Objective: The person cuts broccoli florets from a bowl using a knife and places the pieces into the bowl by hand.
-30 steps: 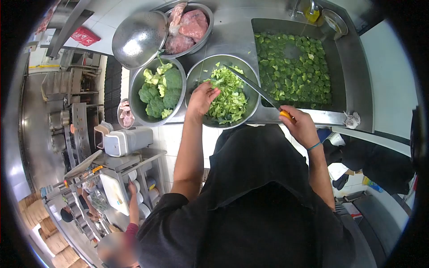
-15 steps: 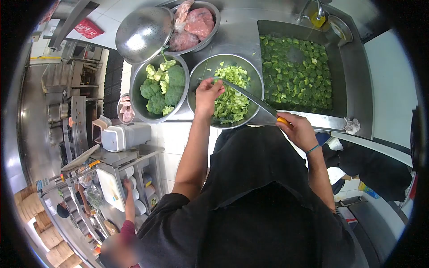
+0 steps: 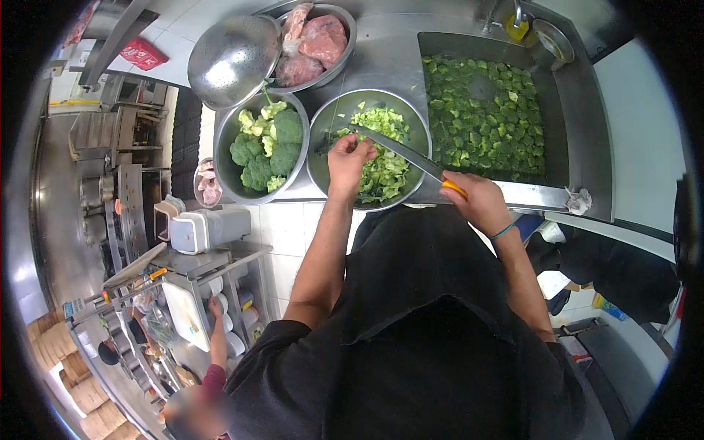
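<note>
The knife slanted across a steel bowl, its blade over chopped greens. My right hand was closed around its yellow handle. My left hand was over the bowl just beside the blade, fingers bent; I couldn't tell whether it gripped anything. Broccoli heads sat in another bowl to the left, and florets lay in the sink on the right.
</note>
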### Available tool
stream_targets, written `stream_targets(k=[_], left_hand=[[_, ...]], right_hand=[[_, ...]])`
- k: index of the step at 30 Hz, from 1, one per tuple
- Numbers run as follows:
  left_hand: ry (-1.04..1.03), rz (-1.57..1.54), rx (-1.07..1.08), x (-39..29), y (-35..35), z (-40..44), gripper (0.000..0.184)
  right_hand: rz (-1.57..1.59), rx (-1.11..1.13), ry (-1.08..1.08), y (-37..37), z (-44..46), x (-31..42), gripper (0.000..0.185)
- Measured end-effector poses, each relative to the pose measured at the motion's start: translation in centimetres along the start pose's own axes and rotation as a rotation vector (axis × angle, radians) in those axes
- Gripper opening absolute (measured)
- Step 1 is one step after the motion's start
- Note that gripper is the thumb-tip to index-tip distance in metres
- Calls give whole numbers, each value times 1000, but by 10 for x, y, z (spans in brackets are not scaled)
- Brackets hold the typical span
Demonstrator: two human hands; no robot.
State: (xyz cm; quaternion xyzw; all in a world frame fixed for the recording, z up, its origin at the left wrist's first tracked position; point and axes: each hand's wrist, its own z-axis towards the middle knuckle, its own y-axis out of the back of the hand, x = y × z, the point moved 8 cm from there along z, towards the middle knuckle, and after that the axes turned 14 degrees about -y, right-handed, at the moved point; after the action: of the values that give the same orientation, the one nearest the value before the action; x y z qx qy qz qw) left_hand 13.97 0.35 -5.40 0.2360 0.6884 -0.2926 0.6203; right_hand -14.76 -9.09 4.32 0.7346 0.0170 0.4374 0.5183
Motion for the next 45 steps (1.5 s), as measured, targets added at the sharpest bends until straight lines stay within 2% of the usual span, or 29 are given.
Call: stream_targets(k=[16, 19, 22, 25, 28, 32, 35, 45], left_hand=[[92, -180, -27, 17, 0, -7, 20], [93, -201, -13, 19, -2, -8, 20], [127, -283, -17, 18, -14, -18, 22], [200, -406, -71, 20, -16, -20, 31], [276, -305, -51, 16, -12, -24, 24], [377, -458, -35, 20, -9, -16, 22], [416, -570, -61, 25, -6, -15, 18], [476, -729, -53, 19, -15, -15, 12]], right_hand=[[74, 88, -76, -6, 6, 8, 38], [76, 40, -63, -10, 6, 2, 38], [12, -1, -141, -7, 12, -13, 38], [122, -3, -217, 8, 12, -25, 38], [176, 85, -214, 20, 4, -22, 38], [159, 89, -112, 29, -11, -16, 38], [248, 32, -100, 31, -20, -27, 40], [225, 118, -110, 34, -29, -23, 45]])
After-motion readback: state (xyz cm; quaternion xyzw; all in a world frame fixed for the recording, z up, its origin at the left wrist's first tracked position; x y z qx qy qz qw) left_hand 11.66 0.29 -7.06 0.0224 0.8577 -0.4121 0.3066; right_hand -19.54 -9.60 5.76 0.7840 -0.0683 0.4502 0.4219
